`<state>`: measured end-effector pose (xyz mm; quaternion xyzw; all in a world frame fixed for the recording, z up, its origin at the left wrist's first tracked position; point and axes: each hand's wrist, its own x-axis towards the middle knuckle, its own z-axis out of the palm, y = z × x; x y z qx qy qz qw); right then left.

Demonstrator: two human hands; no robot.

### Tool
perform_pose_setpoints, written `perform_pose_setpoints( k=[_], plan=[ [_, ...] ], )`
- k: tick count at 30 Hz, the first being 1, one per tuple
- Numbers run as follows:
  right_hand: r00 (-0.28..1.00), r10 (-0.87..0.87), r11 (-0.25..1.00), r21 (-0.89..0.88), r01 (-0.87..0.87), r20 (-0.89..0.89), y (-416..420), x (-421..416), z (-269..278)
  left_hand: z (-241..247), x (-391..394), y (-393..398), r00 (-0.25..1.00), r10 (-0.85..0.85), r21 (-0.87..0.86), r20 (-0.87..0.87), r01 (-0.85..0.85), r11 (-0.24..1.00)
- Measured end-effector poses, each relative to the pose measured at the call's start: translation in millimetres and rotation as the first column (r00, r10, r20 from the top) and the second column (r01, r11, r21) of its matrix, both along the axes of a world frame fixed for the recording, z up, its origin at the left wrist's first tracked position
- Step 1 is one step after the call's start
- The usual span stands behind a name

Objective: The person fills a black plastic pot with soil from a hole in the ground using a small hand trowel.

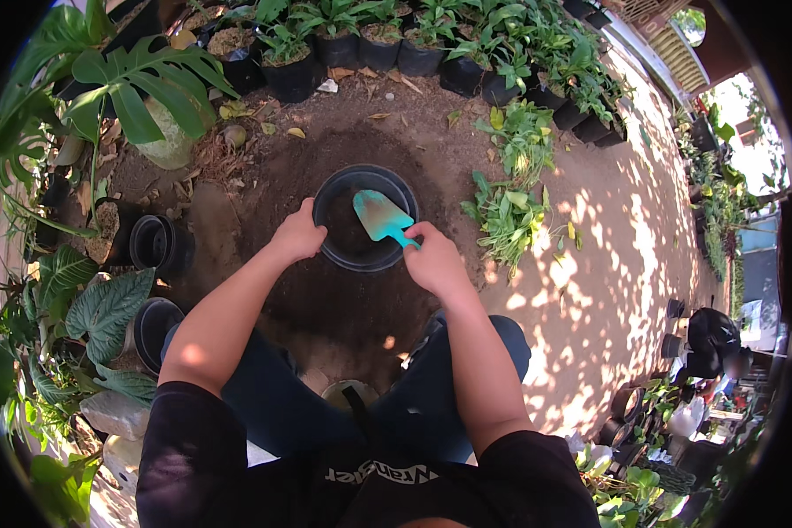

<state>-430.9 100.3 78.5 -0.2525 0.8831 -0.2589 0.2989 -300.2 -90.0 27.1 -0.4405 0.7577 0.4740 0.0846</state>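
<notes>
A round black plastic pot [367, 264] stands on the dirt before me, with some dark soil low inside it. My left hand [299, 231] grips the pot's left rim, thumb towards the inside. In my right hand [433, 256] is the handle of a turquoise hand trowel [381, 214]. Its soil-smeared blade lies over the pot's opening, pointing up and left. Whether the blade touches the pot cannot be told.
Uprooted leafy plants [518, 204] lie on the ground to the right. Potted plants in black bags [422, 58] curve along the far side. Left are nested black pots [162, 244], another black pot [155, 333] and a monstera [145, 89]. A person [713, 343] is far right.
</notes>
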Motion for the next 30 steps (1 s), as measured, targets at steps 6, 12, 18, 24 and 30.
perform_pose_setpoints(
  k=[6,12,18,24,30],
  plan=[
    [0.924,0.204,0.965,0.228,-0.133,-0.323,-3,14,37,-10,-1,-3,0.997,-0.072,-0.015,0.022,0.072,0.997],
    [0.796,0.333,0.925,0.338,-0.171,-0.506,4,25,35,-12,3,-4,0.997,-0.079,0.02,0.007,0.079,0.997],
    [0.726,0.432,0.897,0.34,-0.283,-0.536,-13,16,16,-5,-1,-2,0.995,-0.089,0.073,-0.035,0.092,0.993],
    [0.738,0.437,0.896,0.318,-0.309,-0.514,-9,24,41,-27,0,-5,0.987,-0.149,-0.072,0.058,0.153,0.986],
    [0.81,0.4,0.916,0.215,-0.339,-0.429,-7,22,42,-9,1,-4,0.994,-0.109,0.028,0.024,0.108,0.994]
  ],
)
